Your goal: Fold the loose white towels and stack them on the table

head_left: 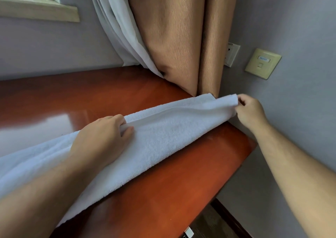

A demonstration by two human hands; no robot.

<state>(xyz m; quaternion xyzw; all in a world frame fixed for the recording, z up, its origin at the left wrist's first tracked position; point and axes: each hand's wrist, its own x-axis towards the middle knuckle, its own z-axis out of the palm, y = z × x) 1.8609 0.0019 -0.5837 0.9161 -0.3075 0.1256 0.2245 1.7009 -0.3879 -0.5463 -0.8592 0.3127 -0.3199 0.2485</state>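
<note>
A white towel [163, 137] lies stretched across the glossy red-brown table [172, 192], running from the lower left to the far right corner. My left hand [101, 139] pinches a folded edge of the towel near its middle, thumb on top. At the towel's far right end, by the wall, my right hand [250, 110] grips the corner and holds it a little above the table. The towel's left end runs under my left forearm and out of the frame.
Tan curtains [174, 37] and a white sheer [116, 24] hang down onto the table's back corner. The wall to the right carries a socket plate [262, 63]. The table's right edge [241, 161] drops off to the floor.
</note>
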